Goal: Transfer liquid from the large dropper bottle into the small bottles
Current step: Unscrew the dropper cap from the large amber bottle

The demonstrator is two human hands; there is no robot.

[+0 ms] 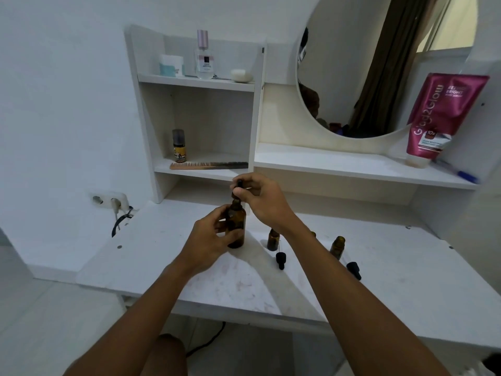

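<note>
A large amber dropper bottle [236, 225] stands upright on the white vanity table [189, 280]. My left hand [210, 240] wraps around its body. My right hand [261, 200] pinches the black dropper cap [239, 184] just above the bottle's neck. To the right stand small open amber bottles: one [273, 239] near my right wrist, another [337, 246] farther right, and a third [313, 234] mostly hidden behind my forearm. Two black dropper caps lie on the table, one [280, 259] in front of the nearer small bottle, one [354, 270] at the right.
A white shelf unit [200, 82] rises behind the bottle, holding a comb [208, 165], a small yellow-labelled bottle [179, 146], perfume [204, 59] and jars. A round mirror [379, 63], a pink tube [442, 118] and a blue pen [465, 175] sit at the right. A wall socket [108, 200] is left.
</note>
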